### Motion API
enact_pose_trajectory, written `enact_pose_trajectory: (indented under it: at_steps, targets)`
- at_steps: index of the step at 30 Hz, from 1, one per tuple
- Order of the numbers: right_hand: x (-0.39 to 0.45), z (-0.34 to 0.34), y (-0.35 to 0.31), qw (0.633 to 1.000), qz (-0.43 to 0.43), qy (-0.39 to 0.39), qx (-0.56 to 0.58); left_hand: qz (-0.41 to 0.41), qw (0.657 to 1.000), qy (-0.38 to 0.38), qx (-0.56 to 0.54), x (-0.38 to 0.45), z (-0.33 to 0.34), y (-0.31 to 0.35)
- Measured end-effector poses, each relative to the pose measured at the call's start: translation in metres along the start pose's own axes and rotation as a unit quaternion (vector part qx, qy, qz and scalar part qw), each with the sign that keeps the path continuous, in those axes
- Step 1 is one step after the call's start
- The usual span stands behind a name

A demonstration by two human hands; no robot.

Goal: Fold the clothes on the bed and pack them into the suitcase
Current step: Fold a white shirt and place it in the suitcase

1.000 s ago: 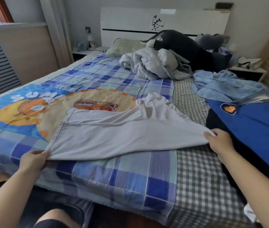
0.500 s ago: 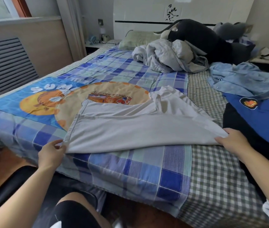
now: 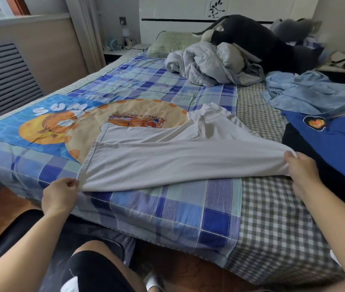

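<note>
Head view looks down across the bed, where a white T-shirt lies spread sideways on a blue plaid blanket with a cartoon print. The left hand pinches the shirt's hem corner between thumb and curled fingers at the near left edge of the garment. The right hand grips the opposite end — the shoulder part — with its fingers curled around bunched fabric, which is lifted slightly off the bed so that the near half of the shirt is drawn taut between the two hands. The far half lies flat, its sleeve and collar pointing toward the headboard.

To the right of the shirt, on the grey checked sheet, a bright blue garment with a round orange badge lies over something dark, and beyond it sits a crumpled light blue shirt. Farther up the bed a rumpled grey quilt is heaped beside a large dark plush toy and a green pillow. A nightstand with small items stands at the left of the headboard.

At the bottom of the frame the person's knee in dark shorts shows above a wooden floor — the suitcase cannot be made out with certainty
</note>
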State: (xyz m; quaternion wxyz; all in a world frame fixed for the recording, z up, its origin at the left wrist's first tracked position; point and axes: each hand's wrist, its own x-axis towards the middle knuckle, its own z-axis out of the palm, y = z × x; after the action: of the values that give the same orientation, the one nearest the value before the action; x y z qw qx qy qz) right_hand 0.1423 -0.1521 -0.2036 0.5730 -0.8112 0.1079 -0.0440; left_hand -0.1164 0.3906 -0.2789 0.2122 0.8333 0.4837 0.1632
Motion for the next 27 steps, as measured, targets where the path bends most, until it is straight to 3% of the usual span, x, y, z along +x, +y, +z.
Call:
enact_pose_trajectory:
  at_steps: [3, 7, 12, 15, 19, 22, 24, 27]
  targets:
    - [0.004, -0.001, 0.006, 0.993, -0.017, -0.029, -0.110, 0.002, 0.999, -0.033, 0.010, 0.004, 0.002, -0.002]
    - [0.008, 0.004, 0.015, 0.956, -0.048, -0.059, -0.284, 0.005, 0.996, -0.074, 0.046, 0.018, 0.007, 0.014]
    - [0.002, 0.031, 0.018, 0.886, -0.088, 0.007, -0.455, 0.172, 0.971, -0.092, 0.136, 0.049, 0.012, 0.059]
    - [0.002, 0.040, 0.026, 0.862, -0.109, 0.025, -0.495, 0.235, 0.940, -0.113, 0.221, 0.080, 0.019, 0.084]
    - [0.008, 0.040, 0.041, 0.880, -0.115, 0.051, -0.458, 0.289, 0.896, -0.140, 0.306, 0.126, 0.033, 0.110]
    - [0.011, 0.041, 0.048, 0.882, -0.134, 0.067, -0.447, 0.286, 0.868, -0.180, 0.364, 0.146, 0.042, 0.123]
    - [0.012, 0.041, 0.048, 0.882, -0.138, 0.069, -0.445, 0.265, 0.893, -0.174, 0.320, 0.149, 0.041, 0.128]
    - [0.013, 0.042, 0.052, 0.880, -0.143, 0.071, -0.447, 0.171, 0.970, -0.166, 0.056, 0.147, 0.027, 0.123]
